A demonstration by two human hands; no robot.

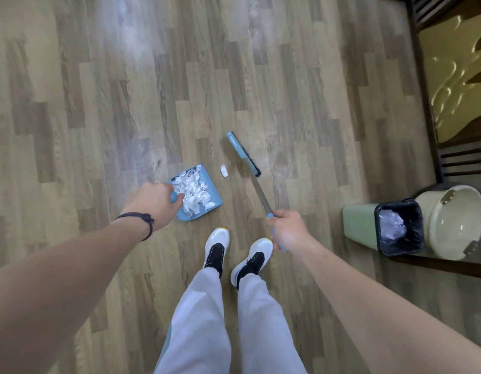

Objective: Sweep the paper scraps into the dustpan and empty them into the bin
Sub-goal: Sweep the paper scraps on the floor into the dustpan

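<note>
A blue dustpan (211, 182) rests on the wood floor ahead of my feet, filled with white paper scraps (193, 191). My left hand (153, 202) is closed on the dustpan's handle at its left side. One loose scrap (224, 170) lies on the floor just right of the pan. My right hand (286, 230) grips the blue end of a long broom handle. The blue broom head (243, 153) with dark bristles sits on the floor right of the loose scrap. A green bin (360, 222) with a black liner stands at the right, paper inside.
A cream pot or bucket (457, 222) lies tipped beside the bin on a dark wooden ledge (436, 263). Dark wooden furniture with a yellow cushion (455, 76) runs along the right edge. My white shoes (216, 249) stand just behind the dustpan.
</note>
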